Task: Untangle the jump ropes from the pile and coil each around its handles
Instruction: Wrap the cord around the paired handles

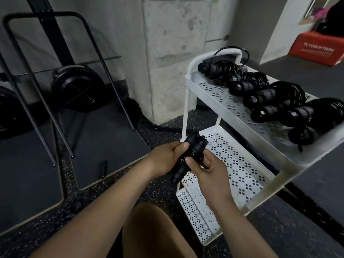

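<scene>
One rope (194, 146), already coiled, sits at centre, held by both hands. The left hand (167, 157) curls round its upper half with the thumb on top. The right hand (206, 166) wraps fingers and thumb round its middle. Its long axis tilts from 1 o'clock to 7 o'clock, with a handle end pointing to 7. At 2 o'clock, at least four more coiled ropes (268, 95) lie on the top shelf of the cart (208, 86). They overlap, so the exact count is unclear.
</scene>
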A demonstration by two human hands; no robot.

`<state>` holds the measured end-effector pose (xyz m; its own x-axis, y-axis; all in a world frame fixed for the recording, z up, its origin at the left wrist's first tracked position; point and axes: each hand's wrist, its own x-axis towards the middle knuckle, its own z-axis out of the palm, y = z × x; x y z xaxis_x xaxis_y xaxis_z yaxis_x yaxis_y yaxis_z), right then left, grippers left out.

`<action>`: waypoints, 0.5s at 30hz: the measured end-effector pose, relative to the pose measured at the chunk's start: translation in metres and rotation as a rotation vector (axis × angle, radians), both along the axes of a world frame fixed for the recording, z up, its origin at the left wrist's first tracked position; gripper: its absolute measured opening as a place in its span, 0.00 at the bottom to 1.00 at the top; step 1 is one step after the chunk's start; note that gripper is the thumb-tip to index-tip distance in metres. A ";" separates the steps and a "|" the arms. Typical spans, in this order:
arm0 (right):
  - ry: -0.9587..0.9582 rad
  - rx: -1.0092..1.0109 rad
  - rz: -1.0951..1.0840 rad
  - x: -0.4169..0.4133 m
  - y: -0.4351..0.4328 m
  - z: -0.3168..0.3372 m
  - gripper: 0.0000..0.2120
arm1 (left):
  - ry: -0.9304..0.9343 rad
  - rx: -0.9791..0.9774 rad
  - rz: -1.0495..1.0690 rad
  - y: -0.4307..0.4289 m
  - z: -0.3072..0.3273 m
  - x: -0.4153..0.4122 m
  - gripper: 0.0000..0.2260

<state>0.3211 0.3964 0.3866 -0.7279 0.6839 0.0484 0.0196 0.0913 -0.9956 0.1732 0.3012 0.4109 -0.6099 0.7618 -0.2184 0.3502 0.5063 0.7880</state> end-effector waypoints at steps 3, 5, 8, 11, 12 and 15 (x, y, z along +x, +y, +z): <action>0.069 -0.226 -0.123 -0.013 0.009 -0.009 0.14 | 0.062 0.006 -0.009 0.020 -0.007 -0.009 0.27; 0.114 -0.443 -0.212 -0.022 0.019 -0.016 0.16 | 0.096 -0.007 -0.046 0.034 -0.015 -0.012 0.28; 0.135 -0.563 -0.342 -0.034 0.039 -0.029 0.16 | 0.047 -0.008 -0.127 0.052 -0.026 -0.015 0.36; 0.177 -0.601 -0.448 -0.043 0.052 -0.038 0.14 | 0.122 0.041 -0.129 0.069 -0.042 -0.022 0.37; 0.192 -0.604 -0.466 -0.046 0.055 -0.041 0.14 | 0.151 0.056 -0.117 0.075 -0.048 -0.025 0.36; 0.163 -0.561 -0.474 -0.054 0.060 -0.052 0.14 | 0.224 0.107 -0.111 0.091 -0.060 -0.030 0.31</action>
<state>0.2668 0.4563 0.3344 -0.3625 0.8763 -0.3174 -0.2216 -0.4118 -0.8839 0.1431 0.3923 0.3506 -0.5453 0.8382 -0.0022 0.5704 0.3730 0.7318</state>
